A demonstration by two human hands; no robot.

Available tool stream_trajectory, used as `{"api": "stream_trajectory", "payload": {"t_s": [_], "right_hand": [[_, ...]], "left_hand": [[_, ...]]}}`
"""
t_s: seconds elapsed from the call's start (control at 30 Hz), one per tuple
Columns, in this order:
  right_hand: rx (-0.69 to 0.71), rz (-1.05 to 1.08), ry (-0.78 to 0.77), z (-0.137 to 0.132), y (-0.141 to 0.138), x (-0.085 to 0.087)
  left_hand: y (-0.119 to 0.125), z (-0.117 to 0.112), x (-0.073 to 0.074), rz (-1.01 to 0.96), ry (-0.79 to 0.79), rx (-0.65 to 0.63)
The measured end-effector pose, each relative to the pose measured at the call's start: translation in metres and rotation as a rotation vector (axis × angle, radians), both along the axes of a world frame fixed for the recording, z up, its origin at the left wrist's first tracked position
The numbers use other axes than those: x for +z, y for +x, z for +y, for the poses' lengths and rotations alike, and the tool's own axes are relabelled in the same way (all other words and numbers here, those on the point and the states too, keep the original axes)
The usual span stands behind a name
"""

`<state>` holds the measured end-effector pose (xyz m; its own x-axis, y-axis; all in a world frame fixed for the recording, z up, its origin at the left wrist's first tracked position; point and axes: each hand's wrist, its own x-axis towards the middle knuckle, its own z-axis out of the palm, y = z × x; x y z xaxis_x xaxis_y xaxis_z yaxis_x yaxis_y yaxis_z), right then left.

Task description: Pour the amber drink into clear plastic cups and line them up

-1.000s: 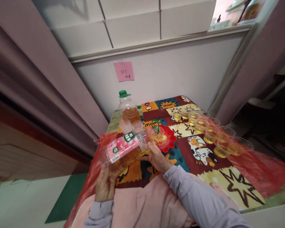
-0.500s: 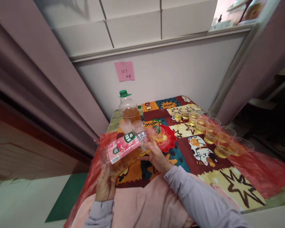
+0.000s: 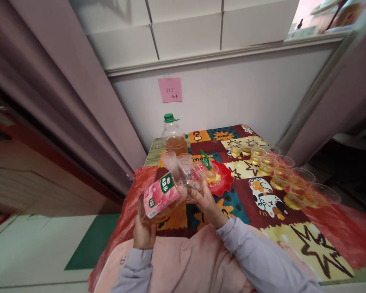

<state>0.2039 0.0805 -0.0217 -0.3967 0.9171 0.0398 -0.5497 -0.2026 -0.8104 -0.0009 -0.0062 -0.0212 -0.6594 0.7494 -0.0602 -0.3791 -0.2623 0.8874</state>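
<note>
Left fingers (image 3: 142, 231) and right fingers (image 3: 198, 196) grasp the bottle (image 3: 161, 195); beyond them the green loop (image 3: 206, 162) now leans, suggesting a changed pouring angle.

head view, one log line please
bottle: tilted | left hand: at base | right hand: neck end | cups at right: hold yellow liquid

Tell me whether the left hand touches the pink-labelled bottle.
Touching. The head view shows the left hand cupped against the base of the pink-labelled bottle.
</note>
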Motion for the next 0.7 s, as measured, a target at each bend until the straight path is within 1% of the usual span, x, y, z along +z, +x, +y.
{"api": "stream_trajectory", "payload": {"t_s": [0.17, 0.23, 0.3, 0.4, 0.47, 0.6, 0.63, 0.7], "right_hand": [[0.014, -0.031, 0.048, -0.005, 0.003, 0.006], [0.026, -0.034, 0.067, -0.005, 0.002, 0.007], [0.020, -0.034, 0.067, -0.005, 0.002, 0.008], [0.007, -0.049, 0.054, -0.006, 0.001, 0.012], [0.008, -0.064, 0.060, -0.006, 0.001, 0.016], [0.011, -0.093, 0.075, -0.008, 0.000, 0.026], [0.013, -0.096, 0.075, -0.008, -0.001, 0.028], [0.012, -0.097, 0.076, -0.008, -0.004, 0.032]], "left_hand": [[0.005, -0.002, -0.003, -0.041, 0.049, 0.007], [0.006, -0.004, -0.007, -0.034, 0.070, -0.015], [0.003, -0.006, -0.013, 0.015, 0.071, -0.034], [-0.006, -0.007, -0.019, 0.173, 0.029, -0.069], [-0.012, -0.007, -0.019, 0.289, 0.039, -0.077], [-0.025, -0.007, -0.009, 0.430, 0.101, -0.029], [-0.030, -0.007, -0.006, 0.520, 0.083, -0.031], [-0.041, -0.009, 0.001, 0.768, -0.017, -0.056]]}}
